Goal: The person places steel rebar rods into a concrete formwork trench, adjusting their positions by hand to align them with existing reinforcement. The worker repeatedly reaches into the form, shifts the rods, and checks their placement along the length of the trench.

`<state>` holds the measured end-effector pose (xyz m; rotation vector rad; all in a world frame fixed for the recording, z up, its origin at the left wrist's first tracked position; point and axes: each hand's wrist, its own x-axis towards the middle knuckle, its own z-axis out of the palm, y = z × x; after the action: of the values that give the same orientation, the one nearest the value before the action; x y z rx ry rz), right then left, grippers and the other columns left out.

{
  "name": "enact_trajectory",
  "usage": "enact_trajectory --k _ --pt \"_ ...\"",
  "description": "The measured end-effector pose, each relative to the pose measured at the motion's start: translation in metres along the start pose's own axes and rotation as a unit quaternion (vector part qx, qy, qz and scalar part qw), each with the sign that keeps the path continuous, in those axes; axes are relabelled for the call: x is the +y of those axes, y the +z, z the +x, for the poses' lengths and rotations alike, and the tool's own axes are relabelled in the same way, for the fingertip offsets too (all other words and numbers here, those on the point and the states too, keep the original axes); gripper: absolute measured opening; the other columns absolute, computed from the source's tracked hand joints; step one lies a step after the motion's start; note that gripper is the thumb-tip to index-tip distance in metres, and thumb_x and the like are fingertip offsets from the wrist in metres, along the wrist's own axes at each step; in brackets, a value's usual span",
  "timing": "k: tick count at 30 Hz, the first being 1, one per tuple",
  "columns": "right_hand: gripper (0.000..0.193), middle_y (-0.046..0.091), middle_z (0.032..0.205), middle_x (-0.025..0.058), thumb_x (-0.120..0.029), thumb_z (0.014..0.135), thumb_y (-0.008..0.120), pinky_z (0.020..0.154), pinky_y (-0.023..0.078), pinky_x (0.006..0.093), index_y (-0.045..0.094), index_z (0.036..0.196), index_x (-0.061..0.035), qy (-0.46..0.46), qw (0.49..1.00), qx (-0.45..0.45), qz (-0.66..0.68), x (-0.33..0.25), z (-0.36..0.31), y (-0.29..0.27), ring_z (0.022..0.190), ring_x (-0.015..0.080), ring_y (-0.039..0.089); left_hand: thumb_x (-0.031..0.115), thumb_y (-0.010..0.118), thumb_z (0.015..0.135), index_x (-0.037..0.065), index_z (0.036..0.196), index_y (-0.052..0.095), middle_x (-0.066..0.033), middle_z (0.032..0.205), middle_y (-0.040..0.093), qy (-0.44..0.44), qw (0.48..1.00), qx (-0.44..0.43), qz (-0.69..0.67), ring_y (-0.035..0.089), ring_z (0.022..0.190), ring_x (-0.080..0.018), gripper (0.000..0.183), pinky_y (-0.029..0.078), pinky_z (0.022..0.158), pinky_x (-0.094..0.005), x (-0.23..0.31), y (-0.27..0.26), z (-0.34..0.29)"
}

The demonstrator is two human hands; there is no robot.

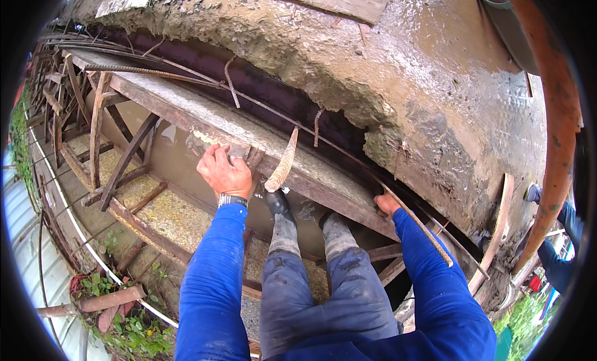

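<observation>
Left hand (226, 174) at board (242, 128), right hand (388, 204) (half hidden) perhaps gripping

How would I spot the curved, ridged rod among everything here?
Find the long, pale board slanting across the middle. Between the left hand and right hand, the ridged tan rod crosses it. Unlike the thinner bars nearby, it looks thick and horn-shaped, widening toward the boots.

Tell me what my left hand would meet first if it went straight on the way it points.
Your left hand would likely meet the long wooden board just ahead; depth is unclear, so the fingertips may already be touching its edge.
</observation>
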<state>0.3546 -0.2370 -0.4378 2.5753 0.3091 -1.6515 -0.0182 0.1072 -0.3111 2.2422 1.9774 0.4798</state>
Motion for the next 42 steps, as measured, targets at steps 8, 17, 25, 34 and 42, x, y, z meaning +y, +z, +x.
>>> enact_trajectory --k 8,17,25,34,42 --pt "0.066 0.064 0.143 0.0347 -0.027 0.09 0.068 0.113 0.052 0.048 0.059 0.148 0.0042 -0.097 0.991 0.013 -0.094 -0.041 -0.046 -0.019 0.136 0.0464 0.063 0.009 0.066 0.08 0.006 0.112 0.072 -0.0169 0.136 0.061 -0.001 1.0 -0.003 0.0 0.049 0.131 -0.0403 0.033 0.041 0.114 -0.0532 -0.006 -0.004 -0.002" --pt "0.073 0.058 0.151 0.0345 -0.027 0.09 0.066 0.12 0.047 0.0468 0.051 0.156 0.0013 -0.172 0.983 0.007 -0.068 -0.028 -0.043 -0.025 0.143 0.0473 0.055 0.004 0.069 0.079 0.005 0.113 0.071 -0.018 0.136 0.06 0.002 1.0 -0.012 0.0 0.048 0.131 -0.0409 0.034 0.041 0.113 -0.0542 0.003 0.0 0.0" --pt "0.082 0.05 0.159 0.0349 -0.028 0.091 0.063 0.127 0.04 0.0461 0.04 0.163 0.005 -0.068 0.986 -0.053 -0.139 -0.013 -0.083 -0.053 0.152 0.0479 0.046 0.004 0.069 0.08 0.004 0.113 0.072 -0.0182 0.133 0.062 0.015 1.0 0.001 0.014 0.049 0.13 -0.0406 0.034 0.04 0.113 -0.0538 -0.004 -0.002 -0.001" --pt "0.058 0.07 0.128 0.0309 -0.02 0.087 0.064 0.086 0.059 0.0487 0.067 0.141 0.0004 0.009 0.997 0.018 -0.081 0.047 0.036 -0.011 0.108 0.042 0.071 0.006 0.068 0.082 0.005 0.116 0.073 -0.0172 0.137 0.061 0.009 1.0 -0.016 -0.023 0.049 0.131 -0.0401 0.034 0.04 0.114 -0.0527 0.014 0.011 0.001" --pt "0.074 0.062 0.147 0.032 -0.023 0.085 0.068 0.118 0.048 0.0472 0.055 0.154 -0.0024 -0.163 0.966 0.016 -0.199 -0.062 -0.037 -0.01 0.139 0.0455 0.06 0.008 0.068 0.081 0.006 0.113 0.073 -0.0167 0.136 0.061 -0.001 1.0 -0.001 0.024 0.049 0.13 -0.0395 0.032 0.041 0.114 -0.0524 -0.015 -0.009 -0.004"
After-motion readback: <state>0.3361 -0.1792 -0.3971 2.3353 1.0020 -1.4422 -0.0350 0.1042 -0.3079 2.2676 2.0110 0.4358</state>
